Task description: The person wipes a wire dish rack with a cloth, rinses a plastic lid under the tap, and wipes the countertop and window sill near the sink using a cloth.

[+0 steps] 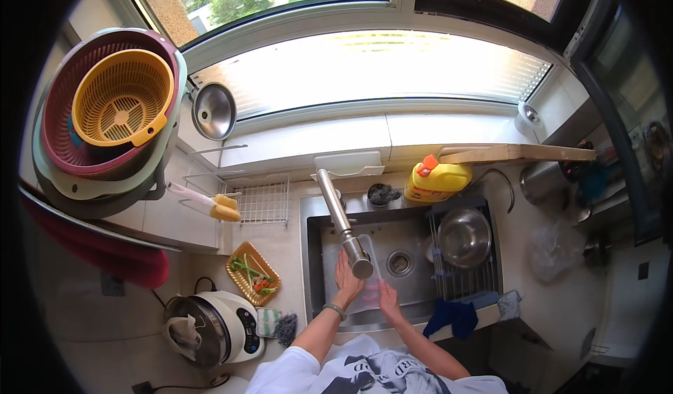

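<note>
Over the stainless steel sink (347, 315), beneath the faucet (336, 204), a clear plastic container or lid (371, 252) is held between both hands. My right hand (389, 300) grips its right edge, with the fingers partly seen through the plastic. My left hand (348, 278), with a bracelet at the wrist, lies against its left side, the fingers extended and partly hidden by the faucet head. The sink drain (400, 263) is right of the container. A metal bowl (465, 238) rests on the rack at the sink's right side.
A yellow detergent bottle (437, 181) and a cup of steel wool (383, 194) stand behind the sink. On the left are a wire rack (261, 199), a golden tray of vegetable pieces (253, 273) and a white electric cooker (231, 325). A blue cloth (452, 319) hangs over the front edge.
</note>
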The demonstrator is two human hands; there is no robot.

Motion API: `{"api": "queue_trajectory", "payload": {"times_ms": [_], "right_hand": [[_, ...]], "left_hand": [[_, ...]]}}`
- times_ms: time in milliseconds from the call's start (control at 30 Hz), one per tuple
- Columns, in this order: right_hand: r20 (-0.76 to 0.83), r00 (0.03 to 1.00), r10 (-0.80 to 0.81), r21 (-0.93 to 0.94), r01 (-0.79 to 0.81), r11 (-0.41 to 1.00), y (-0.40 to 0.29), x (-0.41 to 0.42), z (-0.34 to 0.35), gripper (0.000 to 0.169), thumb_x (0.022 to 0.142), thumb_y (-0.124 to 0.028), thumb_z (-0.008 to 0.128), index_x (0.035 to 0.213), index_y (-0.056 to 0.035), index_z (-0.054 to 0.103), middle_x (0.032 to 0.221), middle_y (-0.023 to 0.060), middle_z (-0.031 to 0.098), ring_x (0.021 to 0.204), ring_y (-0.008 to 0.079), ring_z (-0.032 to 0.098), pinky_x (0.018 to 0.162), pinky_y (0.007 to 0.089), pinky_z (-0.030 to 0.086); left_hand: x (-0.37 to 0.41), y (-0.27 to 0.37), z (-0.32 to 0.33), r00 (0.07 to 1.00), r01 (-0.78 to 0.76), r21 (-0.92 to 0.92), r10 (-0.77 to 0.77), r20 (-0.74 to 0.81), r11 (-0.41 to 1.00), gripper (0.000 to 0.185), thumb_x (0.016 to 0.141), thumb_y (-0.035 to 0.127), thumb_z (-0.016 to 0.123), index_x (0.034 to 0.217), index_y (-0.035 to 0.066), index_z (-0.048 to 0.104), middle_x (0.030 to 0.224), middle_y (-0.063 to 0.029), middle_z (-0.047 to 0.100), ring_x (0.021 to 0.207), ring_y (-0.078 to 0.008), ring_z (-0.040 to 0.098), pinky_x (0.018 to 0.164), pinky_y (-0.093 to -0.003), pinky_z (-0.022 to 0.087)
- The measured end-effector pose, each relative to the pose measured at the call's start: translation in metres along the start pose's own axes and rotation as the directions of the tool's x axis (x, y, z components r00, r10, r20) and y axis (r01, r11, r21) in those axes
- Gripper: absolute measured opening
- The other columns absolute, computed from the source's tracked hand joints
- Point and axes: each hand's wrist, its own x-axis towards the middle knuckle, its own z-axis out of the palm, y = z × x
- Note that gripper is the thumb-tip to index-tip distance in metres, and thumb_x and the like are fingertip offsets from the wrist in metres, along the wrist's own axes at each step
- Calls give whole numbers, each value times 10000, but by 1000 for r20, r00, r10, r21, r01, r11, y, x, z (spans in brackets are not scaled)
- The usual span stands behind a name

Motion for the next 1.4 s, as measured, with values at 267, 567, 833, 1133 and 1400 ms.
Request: {"api": "queue_trajectory", "payload": {"times_ms": [267,567,833,1133,1400], "right_hand": [[-238,901,-363,-405,248,880,12,32,-9,465,996,-343,360,1221,22,542,1040,197,654,959,253,633,824,350,475],[-289,955,-68,9,74,997,7,68,-55,491,1007,-370,320,1299,0,460,1036,178,653,839,255,667,708,321,540],[40,999,10,21,-11,1000,-11,31,-41,504,1006,-365,333,1345,6,373,942,190,646,711,284,678,570,376,584],[165,966,199,-272,-149,951,-28,59,-106,490,964,-419,445,1186,3,555,917,112,648,747,207,648,682,342,533],[-568,782,-256,-742,-353,569,54,150,-14,676,936,-416,409,1374,82,279,1439,282,252,1341,428,238,1102,476,187]], "left_hand": [[24,68,-18,911,-223,-472,354,210,853,558,1002,333,223,1489,89,100,1544,-145,99,1428,-301,83,1156,-399,76],[-22,44,-46,762,-427,-370,549,344,825,465,990,230,337,1419,52,313,1469,-134,301,1361,-328,281,1123,-407,232],[7,-48,32,1000,-28,-388,24,-16,921,526,861,218,523,1369,172,394,1373,-180,404,1206,-413,410,1024,-441,336],[55,-16,-78,928,175,-494,25,372,852,246,919,229,509,940,-2,592,722,-196,633,681,-297,652,634,-409,491],[-17,12,-45,999,8,-574,11,30,819,419,897,222,532,1254,79,367,929,-262,624,879,-460,614,708,-494,476]]}}
